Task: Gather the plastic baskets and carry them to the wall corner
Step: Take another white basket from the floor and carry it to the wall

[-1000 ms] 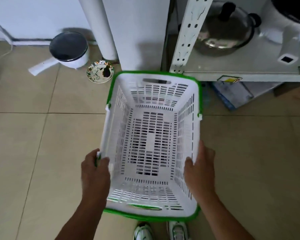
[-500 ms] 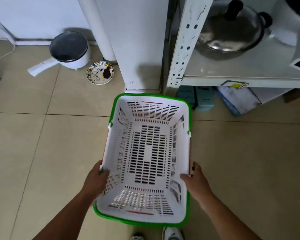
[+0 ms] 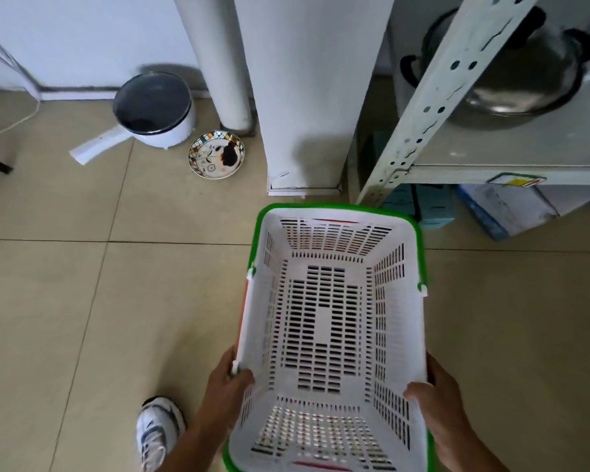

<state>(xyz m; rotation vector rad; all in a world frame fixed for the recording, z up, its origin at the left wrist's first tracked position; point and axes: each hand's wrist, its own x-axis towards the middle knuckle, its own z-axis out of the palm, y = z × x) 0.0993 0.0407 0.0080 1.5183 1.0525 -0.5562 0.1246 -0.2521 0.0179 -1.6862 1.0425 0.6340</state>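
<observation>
A white slotted plastic basket (image 3: 324, 321) with a green rim fills the lower middle of the head view, held above the tiled floor. A red edge shows through along its left side, so another basket seems nested under it. My left hand (image 3: 227, 383) grips the basket's near left rim, thumb inside. My right hand (image 3: 436, 400) grips the near right rim the same way. The basket is empty and its far end points toward a white pillar (image 3: 307, 97).
A white pot with a long handle (image 3: 150, 114) and a patterned bowl (image 3: 216, 154) sit on the floor by the back wall. A metal shelf rack (image 3: 433, 107) with a steel pot (image 3: 511, 73) stands at right, boxes (image 3: 504, 209) beneath. My shoe (image 3: 157, 430) is at lower left.
The basket has come down and back from the pillar and rack, toward me. Both hands keep their grip on its near rim. My left shoe has stepped into view.
</observation>
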